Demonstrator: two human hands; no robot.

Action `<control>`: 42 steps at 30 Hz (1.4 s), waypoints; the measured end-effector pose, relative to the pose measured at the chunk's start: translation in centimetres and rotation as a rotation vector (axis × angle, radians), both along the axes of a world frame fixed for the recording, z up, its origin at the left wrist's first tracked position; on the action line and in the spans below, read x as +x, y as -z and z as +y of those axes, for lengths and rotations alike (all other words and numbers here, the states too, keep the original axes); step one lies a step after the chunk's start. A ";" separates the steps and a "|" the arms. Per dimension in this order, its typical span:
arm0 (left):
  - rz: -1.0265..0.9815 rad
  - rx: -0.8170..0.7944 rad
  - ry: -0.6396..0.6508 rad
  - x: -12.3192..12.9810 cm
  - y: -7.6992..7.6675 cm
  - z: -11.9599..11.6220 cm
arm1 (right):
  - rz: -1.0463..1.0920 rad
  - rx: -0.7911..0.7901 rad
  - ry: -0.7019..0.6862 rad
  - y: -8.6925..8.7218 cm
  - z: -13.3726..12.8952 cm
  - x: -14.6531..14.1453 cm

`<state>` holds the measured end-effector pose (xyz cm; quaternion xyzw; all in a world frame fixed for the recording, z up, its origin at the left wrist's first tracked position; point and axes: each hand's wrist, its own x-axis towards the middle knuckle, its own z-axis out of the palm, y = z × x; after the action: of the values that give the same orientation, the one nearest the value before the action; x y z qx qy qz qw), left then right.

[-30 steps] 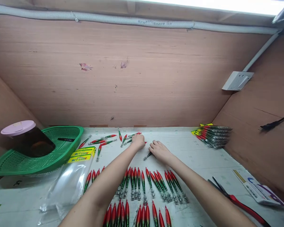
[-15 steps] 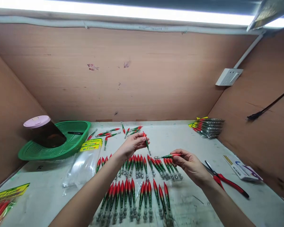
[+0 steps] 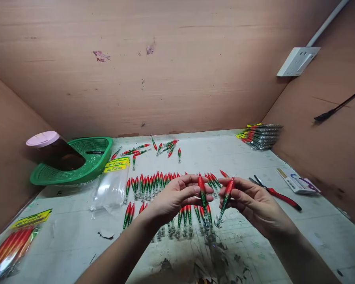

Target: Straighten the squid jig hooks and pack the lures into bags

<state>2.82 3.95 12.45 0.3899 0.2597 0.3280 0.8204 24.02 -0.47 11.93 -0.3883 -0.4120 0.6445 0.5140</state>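
Observation:
My left hand (image 3: 185,195) pinches a squid lure (image 3: 201,191), red at the top and green below, tilted with its hooks pointing down. Beside it, my right hand (image 3: 253,199) is closed on a similar red-and-green squid lure (image 3: 228,193), its hooks slanting down to the left. The two lures are close but apart. Under and behind my hands, rows of matching lures (image 3: 149,185) lie side by side on the table, partly hidden by my left hand and forearm. A single lure (image 3: 179,155) lies farther back, near a loose scatter of lures (image 3: 168,146).
At left, a green basket (image 3: 106,157) holds a dark cup with a pink lid (image 3: 59,152). Near it lie clear bags (image 3: 111,189) and packed lures (image 3: 13,250). To the right are red-handled pliers (image 3: 284,198), a small box (image 3: 297,181) and stacked packs (image 3: 262,136).
My view has tilted down. My left hand has come nearer and rightward, beside my right hand. A single lure now lies where my left hand was. The right-hand lure has turned from level to steep.

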 end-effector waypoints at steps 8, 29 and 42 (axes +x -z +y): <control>0.012 -0.047 0.013 0.5 0.4 -0.6 | 0.043 0.012 -0.014 -0.4 -0.3 -1.1; 0.059 -0.152 -0.176 0.1 2.1 -0.1 | -0.944 0.015 0.224 9.5 0.8 0.9; 0.056 -0.088 -0.162 -0.6 1.8 -1.1 | -1.672 0.099 0.656 13.0 -1.1 14.9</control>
<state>2.19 2.85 10.68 0.3402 0.3274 0.3705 0.7998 38.92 -1.61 -1.11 -0.8062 -0.5471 -0.0463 0.2205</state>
